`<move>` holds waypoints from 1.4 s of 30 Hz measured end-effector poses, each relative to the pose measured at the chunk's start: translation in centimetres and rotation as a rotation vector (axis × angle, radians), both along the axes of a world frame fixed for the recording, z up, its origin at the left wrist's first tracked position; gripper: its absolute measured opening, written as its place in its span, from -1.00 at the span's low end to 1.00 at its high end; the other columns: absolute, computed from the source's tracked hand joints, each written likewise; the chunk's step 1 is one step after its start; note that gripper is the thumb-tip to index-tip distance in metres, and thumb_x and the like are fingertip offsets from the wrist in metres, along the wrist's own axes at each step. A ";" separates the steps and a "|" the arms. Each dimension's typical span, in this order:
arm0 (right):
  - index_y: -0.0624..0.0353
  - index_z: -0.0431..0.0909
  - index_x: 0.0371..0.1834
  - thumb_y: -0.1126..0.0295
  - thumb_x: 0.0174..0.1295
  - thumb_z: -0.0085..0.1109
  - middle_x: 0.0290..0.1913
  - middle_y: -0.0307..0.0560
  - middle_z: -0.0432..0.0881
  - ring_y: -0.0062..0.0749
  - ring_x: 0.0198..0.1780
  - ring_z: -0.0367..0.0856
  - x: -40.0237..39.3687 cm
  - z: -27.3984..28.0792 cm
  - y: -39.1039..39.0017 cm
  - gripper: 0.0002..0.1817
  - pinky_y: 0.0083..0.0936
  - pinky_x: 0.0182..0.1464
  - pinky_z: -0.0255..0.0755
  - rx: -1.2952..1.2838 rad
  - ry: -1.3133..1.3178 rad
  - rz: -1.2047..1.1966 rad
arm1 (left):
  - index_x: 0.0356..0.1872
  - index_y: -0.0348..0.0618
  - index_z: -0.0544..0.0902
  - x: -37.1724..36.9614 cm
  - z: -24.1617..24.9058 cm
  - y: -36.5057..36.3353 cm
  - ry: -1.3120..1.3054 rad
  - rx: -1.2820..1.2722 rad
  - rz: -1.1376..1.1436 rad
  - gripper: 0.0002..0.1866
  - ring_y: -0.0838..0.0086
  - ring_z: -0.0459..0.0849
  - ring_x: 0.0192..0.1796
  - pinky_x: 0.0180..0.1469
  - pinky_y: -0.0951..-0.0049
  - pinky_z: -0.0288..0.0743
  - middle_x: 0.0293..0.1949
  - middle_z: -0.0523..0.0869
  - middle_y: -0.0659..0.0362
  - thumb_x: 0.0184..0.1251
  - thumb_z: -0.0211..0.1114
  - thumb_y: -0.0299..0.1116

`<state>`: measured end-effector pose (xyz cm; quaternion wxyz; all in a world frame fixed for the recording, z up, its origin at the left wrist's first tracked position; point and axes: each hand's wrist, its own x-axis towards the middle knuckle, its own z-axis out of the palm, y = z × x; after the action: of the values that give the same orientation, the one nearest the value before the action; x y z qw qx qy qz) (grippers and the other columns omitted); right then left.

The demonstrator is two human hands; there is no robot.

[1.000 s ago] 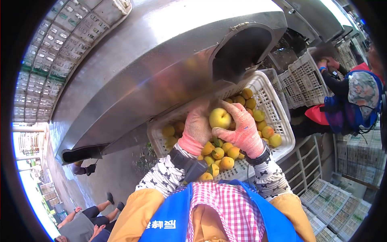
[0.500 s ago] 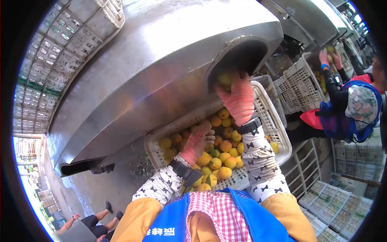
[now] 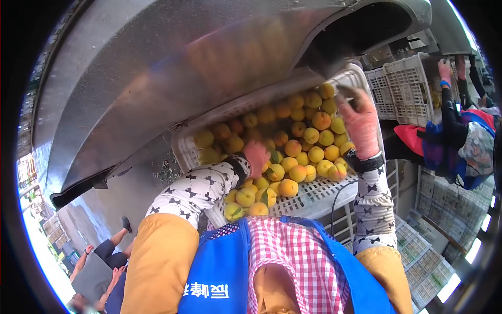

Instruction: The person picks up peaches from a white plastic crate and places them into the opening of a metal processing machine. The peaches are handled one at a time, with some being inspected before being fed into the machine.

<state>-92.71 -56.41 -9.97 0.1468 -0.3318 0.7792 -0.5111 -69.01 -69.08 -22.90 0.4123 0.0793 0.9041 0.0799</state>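
A white plastic crate (image 3: 334, 201) in front of me holds many yellow-orange peaches (image 3: 293, 148), some with green leaves. My left hand (image 3: 256, 158), in a pink glove, reaches in among the peaches at the crate's middle; its fingers are smeared and partly hidden. At the crate's right end is my right hand (image 3: 362, 125), also gloved in pink, with fingers apart and no fruit showing in it. Above the crate, the large metal chute (image 3: 209, 68) ends in a dark oval mouth (image 3: 361, 31).
To the right, a person (image 3: 465, 131) in a blue vest works at other white crates (image 3: 408, 86). Crates (image 3: 413, 256) stand at lower right. Another person (image 3: 104, 261) is at lower left. A thin dark cable (image 3: 334, 209) hangs over the crate's near side.
My right hand has come away from the chute mouth to the crate's right end, and the yellow-green peach no longer shows in it. My left hand remains among the peaches. The view has shifted.
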 end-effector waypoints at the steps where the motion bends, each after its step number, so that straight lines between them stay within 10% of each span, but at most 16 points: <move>1: 0.13 0.66 0.06 0.35 0.23 0.35 -0.05 -0.05 0.70 -0.18 -0.02 0.69 0.5 -2.4 1.4 -0.68 -0.40 0.07 0.54 0.318 0.109 0.168 | 0.22 -0.05 0.55 -0.2 -0.5 0.0 -0.004 0.009 0.000 -0.20 0.18 0.53 0.24 0.28 0.11 0.33 0.11 0.63 0.07 -0.03 0.48 0.18; 5: 0.13 0.54 0.17 0.25 0.15 0.32 0.14 0.07 0.57 0.03 0.20 0.54 3.7 -12.4 1.4 -0.51 -0.17 0.16 0.52 1.168 0.549 0.747 | 0.19 -0.03 0.60 -2.0 -1.9 -1.7 -0.071 0.162 -0.004 -0.14 0.13 0.61 0.18 0.18 0.11 0.49 0.11 0.65 0.04 -0.14 0.52 0.27; 8: 0.16 0.54 0.14 0.20 0.12 0.36 0.10 0.09 0.58 0.00 0.17 0.58 3.4 -15.1 1.6 -0.48 -0.18 0.15 0.54 1.185 0.417 0.471 | 0.10 -0.09 0.65 -3.2 -1.3 -2.9 -0.084 0.101 -0.090 -0.11 0.09 0.65 0.11 0.11 0.14 0.56 -0.01 0.71 0.01 -0.25 0.54 0.33; 14: 0.33 0.48 0.22 0.35 -0.05 0.54 0.13 0.02 0.59 -0.31 0.18 0.59 3.0 -1.0 2.4 -0.29 -0.40 0.25 0.47 0.113 -0.339 0.120 | 0.18 -0.10 0.60 -2.0 -2.6 -3.9 -0.130 0.203 -0.034 -0.03 0.10 0.71 0.06 0.08 0.16 0.58 -0.02 0.76 0.04 -0.27 0.55 0.34; 18: 0.35 0.39 0.38 0.41 0.03 0.46 0.13 0.02 0.61 -0.30 0.16 0.61 2.4 5.7 -2.0 -0.22 -0.41 0.27 0.45 -0.298 -0.022 0.012 | 0.19 -0.11 0.60 -3.4 -1.6 -2.8 -0.224 0.176 -0.089 -0.05 0.13 0.72 0.08 0.09 0.19 0.57 0.00 0.77 0.04 -0.24 0.55 0.32; 21: 0.27 0.47 0.30 0.30 -0.05 0.54 0.03 0.17 0.62 0.05 -0.01 0.63 0.3 4.1 -5.6 -0.22 -0.22 0.10 0.49 -0.125 0.621 -0.101 | 0.15 -0.13 0.62 -3.9 0.6 -3.4 -0.158 0.219 0.057 -0.08 0.11 0.72 0.06 0.08 0.17 0.57 -0.03 0.77 -0.01 -0.22 0.56 0.30; 27: 0.22 0.53 0.13 0.21 -0.02 0.50 -0.09 0.14 0.63 0.12 -0.04 0.61 1.3 1.9 -10.8 -0.37 -0.12 0.00 0.50 -0.068 0.897 -0.371 | 0.02 -0.21 0.65 -2.6 5.7 -4.1 0.086 0.627 0.714 -0.24 0.20 0.75 -0.07 0.03 0.19 0.56 -0.15 0.77 0.01 -0.03 0.50 0.25; 29: 0.24 0.51 0.16 0.18 -0.01 0.50 -0.02 0.16 0.61 0.11 -0.02 0.61 -1.1 2.1 -11.0 -0.33 -0.11 0.00 0.51 -0.018 0.839 -0.222 | 0.02 -0.24 0.64 -1.7 6.8 -3.8 0.294 0.951 1.189 -0.26 0.35 0.74 -0.16 -0.03 0.30 0.58 -0.23 0.76 0.11 0.13 0.40 0.29; 35: 0.32 0.41 0.35 0.08 0.00 0.52 0.20 0.22 0.54 0.03 0.14 0.59 1.5 9.2 -4.4 -0.13 -0.17 0.18 0.49 -0.169 0.218 0.041 | 0.20 -0.24 0.54 -2.5 10.4 -4.4 0.110 1.801 1.258 -0.09 0.38 0.72 -0.03 0.09 0.35 0.60 -0.02 0.73 0.07 0.35 -0.01 0.51; 39: 0.31 0.31 0.47 0.01 0.01 0.53 0.27 0.21 0.49 -0.02 0.33 0.48 5.1 6.7 -1.1 0.00 -0.26 0.40 0.31 -0.041 -0.079 0.276 | 0.32 -0.25 0.47 -4.2 14.0 -3.1 0.138 1.980 1.405 -0.13 0.39 0.63 0.17 0.25 0.33 0.51 0.18 0.64 0.06 0.38 0.09 0.41; 42: 0.34 0.30 0.47 0.01 0.01 0.55 0.28 0.15 0.49 -0.11 0.34 0.48 6.4 7.2 -1.0 0.01 -0.29 0.40 0.30 -0.042 -0.084 0.238 | 0.44 -0.23 0.36 -5.3 17.0 -2.3 0.503 1.653 1.266 -0.21 0.40 0.47 0.35 0.43 0.34 0.29 0.30 0.54 0.12 0.37 0.30 0.11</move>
<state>-86.36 -57.43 -2.75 0.2320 -0.4032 0.7167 -0.5196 -74.33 -71.42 -5.92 -0.0840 -0.1352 0.5054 0.8480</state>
